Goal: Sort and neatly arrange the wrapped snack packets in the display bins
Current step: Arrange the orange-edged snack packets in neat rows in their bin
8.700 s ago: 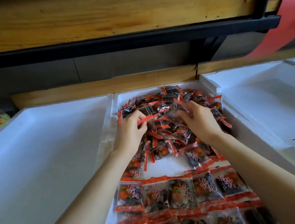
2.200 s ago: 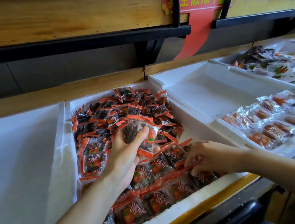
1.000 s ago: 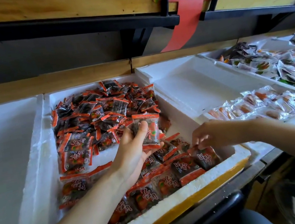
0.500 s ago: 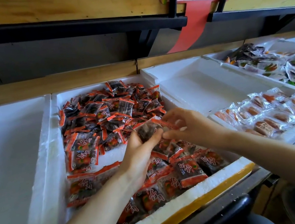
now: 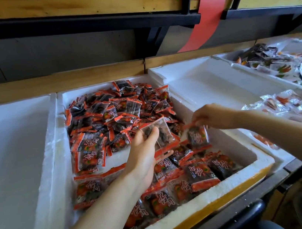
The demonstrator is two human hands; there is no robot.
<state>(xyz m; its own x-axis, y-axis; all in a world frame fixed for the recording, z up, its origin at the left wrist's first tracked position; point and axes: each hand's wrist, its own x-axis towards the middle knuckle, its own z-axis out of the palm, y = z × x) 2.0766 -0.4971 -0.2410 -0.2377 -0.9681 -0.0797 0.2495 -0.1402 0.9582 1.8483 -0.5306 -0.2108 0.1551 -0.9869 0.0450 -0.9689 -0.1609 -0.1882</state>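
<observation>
over the white foam bin (image 5: 55,157) we see our left hand (image 5: 142,158), thumb curled, gripping a small stack of packets (image 5: 163,135) above the bin's middle. our right hand (image 5: 214,116) pinches one packet (image 5: 197,136) by its orange edge, dangling above the laid rows (image 5: 199,175) at the bin's near right.

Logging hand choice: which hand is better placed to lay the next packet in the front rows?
Right, probably: the right hand pinches one packet just above the front rows; the left hand holds spare packets.
</observation>
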